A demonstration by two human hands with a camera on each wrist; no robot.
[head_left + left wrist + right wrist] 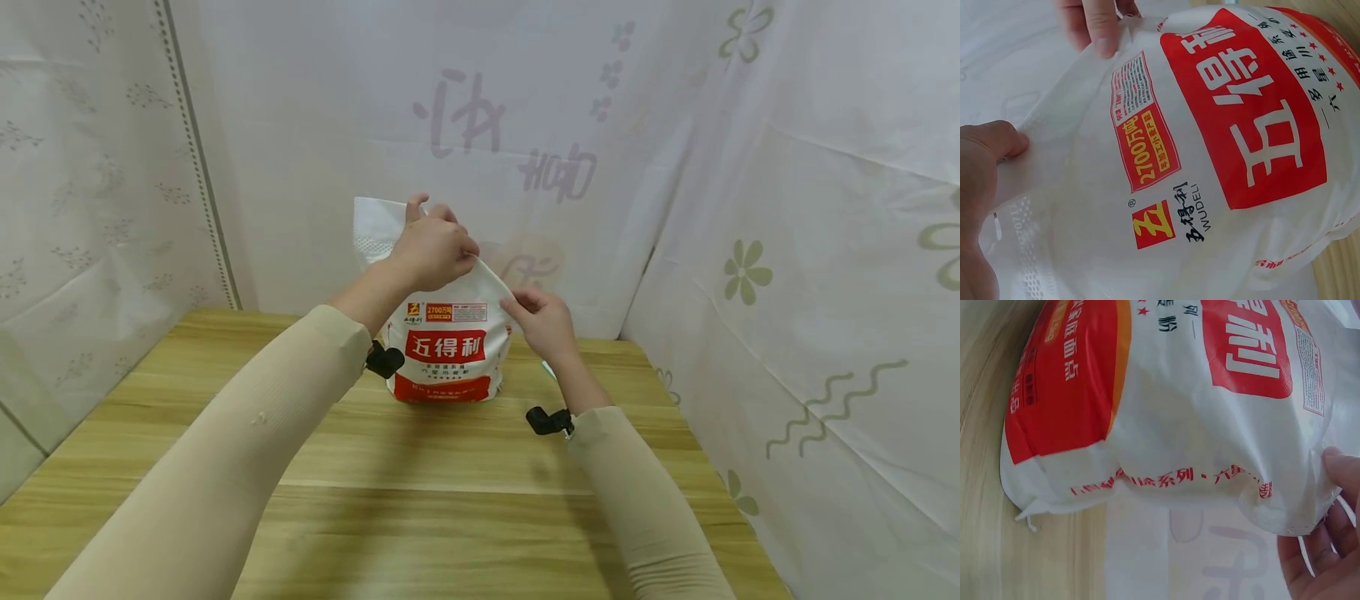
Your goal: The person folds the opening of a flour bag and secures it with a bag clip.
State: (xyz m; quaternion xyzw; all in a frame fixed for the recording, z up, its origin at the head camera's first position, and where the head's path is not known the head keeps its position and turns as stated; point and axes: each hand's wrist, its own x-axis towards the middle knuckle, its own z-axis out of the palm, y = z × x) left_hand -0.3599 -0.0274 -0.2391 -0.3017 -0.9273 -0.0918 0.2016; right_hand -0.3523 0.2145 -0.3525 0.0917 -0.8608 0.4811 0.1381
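A white flour bag (450,287) with red panels and Chinese lettering stands upright on the wooden table. Its top edge slopes down to the right, and the upper left corner sticks up. My left hand (435,250) pinches the top edge near the middle, partly covering it. At the upper right corner, my right hand (547,325) holds the bag between thumb and fingers. The left wrist view shows the left thumb (1007,139) against the bag's upper part. In the right wrist view, the right fingers (1319,544) curl behind the corner, with the thumb in front.
The wooden table (420,533) extends toward me. Pale patterned curtains (300,150) hang behind and along both sides. A small pale green item (548,368) shows partly behind the right wrist. Black wrist cameras (385,360) sit at both cuffs.
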